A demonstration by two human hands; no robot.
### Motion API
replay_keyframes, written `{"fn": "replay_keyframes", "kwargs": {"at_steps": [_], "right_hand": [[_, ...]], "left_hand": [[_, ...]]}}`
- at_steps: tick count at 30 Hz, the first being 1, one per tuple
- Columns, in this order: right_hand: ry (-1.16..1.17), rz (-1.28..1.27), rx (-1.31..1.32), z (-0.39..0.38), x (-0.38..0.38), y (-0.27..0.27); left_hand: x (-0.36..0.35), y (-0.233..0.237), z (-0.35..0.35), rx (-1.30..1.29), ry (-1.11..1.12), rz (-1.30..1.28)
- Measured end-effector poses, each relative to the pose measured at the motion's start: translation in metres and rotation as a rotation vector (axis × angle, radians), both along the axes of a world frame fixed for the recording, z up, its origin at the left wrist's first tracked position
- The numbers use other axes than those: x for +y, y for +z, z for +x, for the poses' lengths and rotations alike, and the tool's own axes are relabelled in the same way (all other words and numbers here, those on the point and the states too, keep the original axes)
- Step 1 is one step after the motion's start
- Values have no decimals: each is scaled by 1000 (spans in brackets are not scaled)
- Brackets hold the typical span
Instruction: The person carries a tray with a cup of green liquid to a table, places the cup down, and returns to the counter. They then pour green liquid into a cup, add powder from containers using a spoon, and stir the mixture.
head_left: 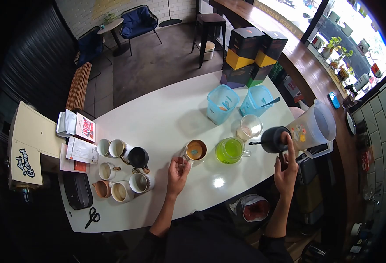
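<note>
My left hand (176,172) rests on the white table (166,118), and its fingers pinch the handle of a glass mug (196,150) with brown liquid and a pale blob floating in it. My right hand (286,170) grips the handle of a black kettle (274,139), forefinger stretched up along its side. The thin spout points left, over a glass mug of bright green liquid (230,150). Just behind that mug stands a glass of whitish liquid (250,127).
A big clear pitcher (317,127) stands right of the kettle. Two blue plastic containers (221,103) and stacked black-and-yellow boxes (247,52) are at the far side. Several mugs (123,168), papers (81,131), a black pouch (77,190) and scissors (93,217) lie at the left.
</note>
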State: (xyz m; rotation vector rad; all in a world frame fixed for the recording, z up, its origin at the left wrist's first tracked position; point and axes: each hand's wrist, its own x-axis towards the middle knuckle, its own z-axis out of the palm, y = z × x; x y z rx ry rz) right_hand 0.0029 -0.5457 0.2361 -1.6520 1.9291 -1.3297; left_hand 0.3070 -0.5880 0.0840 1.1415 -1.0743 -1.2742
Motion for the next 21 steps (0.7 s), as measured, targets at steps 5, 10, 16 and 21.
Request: {"fn": "replay_keyframes", "kwargs": {"at_steps": [5,10,16,21], "right_hand": [[147,65,10,35,-24,6],[260,23,188,60,-47,-2],[312,40,422,73,-60,-14],[340,48,565,79,-63,-20]], "left_hand": [[0,-8,1,-32,-73,-33],[-1,-7,-1,64,-25,-58],[6,-7,13,26,13,-44],[13,-4,22,-33,13,-25]]}}
